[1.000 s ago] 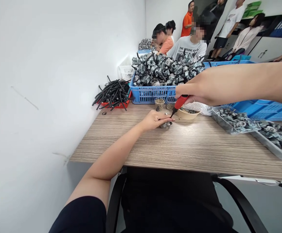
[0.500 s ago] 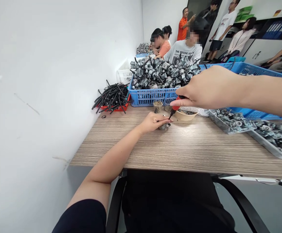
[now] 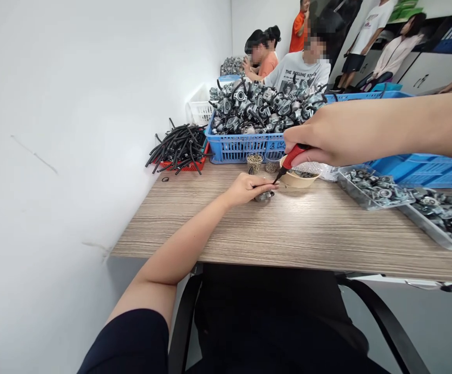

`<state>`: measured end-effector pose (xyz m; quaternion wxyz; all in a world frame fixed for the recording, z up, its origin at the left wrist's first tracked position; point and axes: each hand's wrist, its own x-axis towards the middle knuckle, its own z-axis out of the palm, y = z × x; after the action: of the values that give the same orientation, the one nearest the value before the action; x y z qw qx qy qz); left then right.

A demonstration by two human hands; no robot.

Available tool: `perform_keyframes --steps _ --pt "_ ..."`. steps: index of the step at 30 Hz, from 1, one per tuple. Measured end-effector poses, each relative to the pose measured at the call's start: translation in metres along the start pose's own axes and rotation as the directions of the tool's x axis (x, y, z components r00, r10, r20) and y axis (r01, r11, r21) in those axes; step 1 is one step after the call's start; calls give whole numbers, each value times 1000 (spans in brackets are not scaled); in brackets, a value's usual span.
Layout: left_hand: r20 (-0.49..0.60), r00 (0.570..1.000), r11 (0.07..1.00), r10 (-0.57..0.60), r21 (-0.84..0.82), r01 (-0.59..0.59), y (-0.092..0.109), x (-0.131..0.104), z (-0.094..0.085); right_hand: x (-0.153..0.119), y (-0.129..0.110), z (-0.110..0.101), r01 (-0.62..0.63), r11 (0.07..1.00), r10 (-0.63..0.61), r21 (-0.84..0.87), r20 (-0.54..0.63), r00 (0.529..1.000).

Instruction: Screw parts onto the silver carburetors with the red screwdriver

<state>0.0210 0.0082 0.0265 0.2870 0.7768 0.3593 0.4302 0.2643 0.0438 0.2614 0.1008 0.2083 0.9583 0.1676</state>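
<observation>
On the wooden table, my left hand (image 3: 243, 190) is closed around a small metal carburetor (image 3: 264, 197), mostly hidden under its fingers. My right hand (image 3: 321, 135) grips the red handle of a screwdriver (image 3: 292, 157). The screwdriver slants down and to the left, and its dark shaft ends beside my left fingertips. Whether its tip touches the carburetor is hidden. Just behind are a clear cup of small brass-coloured pieces (image 3: 254, 163), a second clear cup (image 3: 271, 165) and a cream bowl of small metal parts (image 3: 300, 182).
A blue crate (image 3: 234, 150) heaped with carburetors stands behind the cups. Left of it, black hoses (image 3: 181, 145) fill a red basket (image 3: 195, 166). Clear trays of metal parts (image 3: 377, 189) lie at the right. A white wall (image 3: 74, 130) borders the left. Several people are beyond the table.
The view has tipped slightly down. My right hand has tilted the screwdriver further to the right, showing more of its red handle. My left hand stays on the carburetor.
</observation>
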Motion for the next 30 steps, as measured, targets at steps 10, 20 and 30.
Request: perform_keyframes --steps 10,20,30 --pt "-14 1000 999 -15 -48 15 1 0 2 -2 -19 1 -112 993 112 29 -14 994" --pt "5 1000 1000 -14 -3 14 3 1 -2 0 9 -11 186 978 -179 97 -76 981" --pt "-3 1000 1000 -8 -28 8 -1 0 0 5 13 -8 98 995 -99 -25 -26 995"
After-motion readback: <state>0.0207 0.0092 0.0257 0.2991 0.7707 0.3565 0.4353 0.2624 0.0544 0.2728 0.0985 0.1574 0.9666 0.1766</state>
